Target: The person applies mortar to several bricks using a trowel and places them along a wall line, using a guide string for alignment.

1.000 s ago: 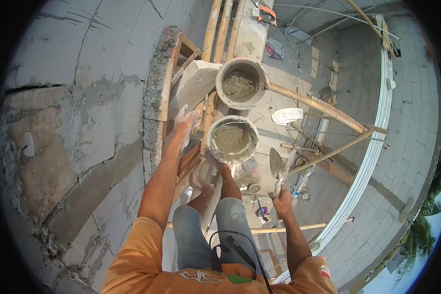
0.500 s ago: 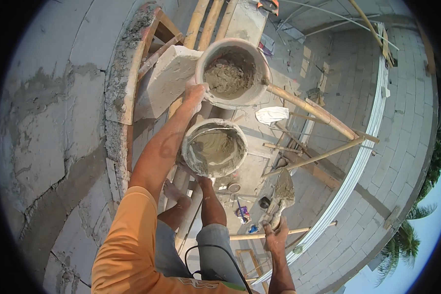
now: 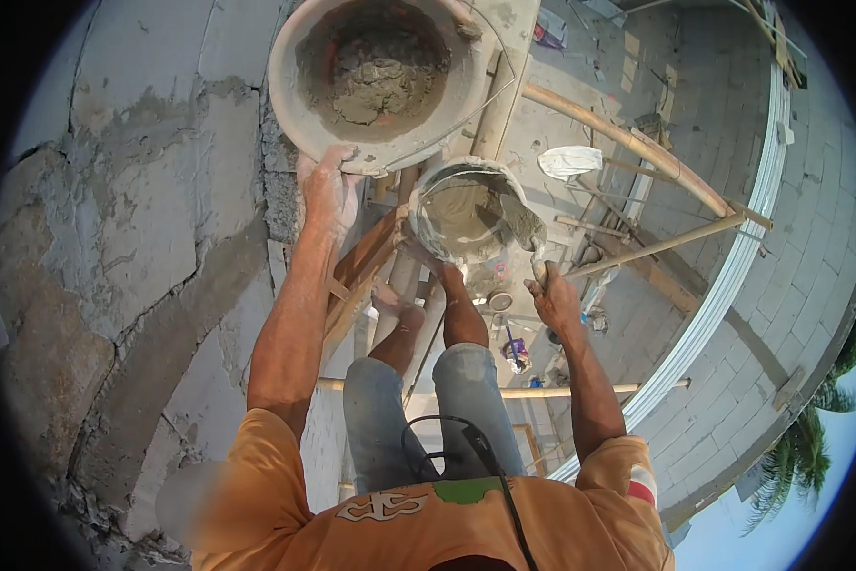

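Observation:
My left hand [image 3: 328, 195] grips the near rim of a large pale bucket [image 3: 287, 71], raised at the upper left beside the wall. Grey mortar [image 3: 376, 90] lies in its bottom, and a thin wire handle loops along its right side. Closed around the handle of a trowel [image 3: 523, 226] is my right hand [image 3: 554, 303]. The trowel's mortar-coated blade is at the right rim of a second, smaller-looking bucket [image 3: 428, 249]; I cannot tell whether it touches. That bucket also holds wet mortar [image 3: 461, 209] and stands just beyond my feet.
A rough block wall [image 3: 152, 219] fills the left side. Bamboo poles [image 3: 637, 152] cross at the right, near long white strips [image 3: 723, 314]. A white sack-like piece [image 3: 569, 163] lies past the second bucket. My bare feet [image 3: 399, 309] are on the scaffold poles.
The large bucket has moved left and appears larger and closer, with my left hand still on its rim. My right hand has brought the trowel up and leftward to the second bucket.

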A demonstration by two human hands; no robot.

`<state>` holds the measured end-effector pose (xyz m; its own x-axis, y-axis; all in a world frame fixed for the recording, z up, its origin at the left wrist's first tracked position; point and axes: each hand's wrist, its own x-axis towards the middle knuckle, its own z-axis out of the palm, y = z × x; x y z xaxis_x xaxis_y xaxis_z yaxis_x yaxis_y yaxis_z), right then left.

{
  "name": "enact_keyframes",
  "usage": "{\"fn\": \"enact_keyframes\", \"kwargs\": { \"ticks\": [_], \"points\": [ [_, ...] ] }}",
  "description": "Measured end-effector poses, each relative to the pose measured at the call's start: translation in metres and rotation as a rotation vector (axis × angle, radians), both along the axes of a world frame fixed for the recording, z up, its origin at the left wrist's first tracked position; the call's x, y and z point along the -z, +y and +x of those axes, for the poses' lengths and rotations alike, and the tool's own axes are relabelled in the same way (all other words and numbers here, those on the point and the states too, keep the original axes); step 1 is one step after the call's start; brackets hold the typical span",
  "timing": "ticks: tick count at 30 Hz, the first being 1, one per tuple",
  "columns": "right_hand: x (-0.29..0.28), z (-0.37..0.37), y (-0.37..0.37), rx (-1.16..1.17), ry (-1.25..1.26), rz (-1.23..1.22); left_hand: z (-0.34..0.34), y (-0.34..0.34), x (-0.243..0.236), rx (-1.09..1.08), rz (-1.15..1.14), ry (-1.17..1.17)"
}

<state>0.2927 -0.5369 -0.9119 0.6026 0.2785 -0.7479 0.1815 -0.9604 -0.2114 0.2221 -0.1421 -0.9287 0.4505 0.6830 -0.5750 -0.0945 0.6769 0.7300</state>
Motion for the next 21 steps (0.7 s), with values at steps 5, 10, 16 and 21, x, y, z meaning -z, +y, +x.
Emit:
{"fn": "enact_keyframes", "kwargs": {
  "ticks": [5, 10, 16, 21],
  "points": [
    [0.108, -0.023, 0.027, -0.064, -0.055, 0.055, -0.018, -0.032, 0.082, -0.09, -0.195, -0.045],
    [0.169, -0.03, 0.061, -0.071, -0.073, 0.142, -0.017, -0.059, 0.162, -0.123, -0.264, -0.012],
    [0.166, -0.032, 0.063, -0.372, -0.034, -0.156, -0.014, -0.08, 0.198, -0.025, -0.269, -0.04],
    [0.15, -0.019, 0.081, -0.594, 0.064, -0.225, -0.007, -0.091, 0.223, -0.069, -0.328, 0.12]
  ]
}}
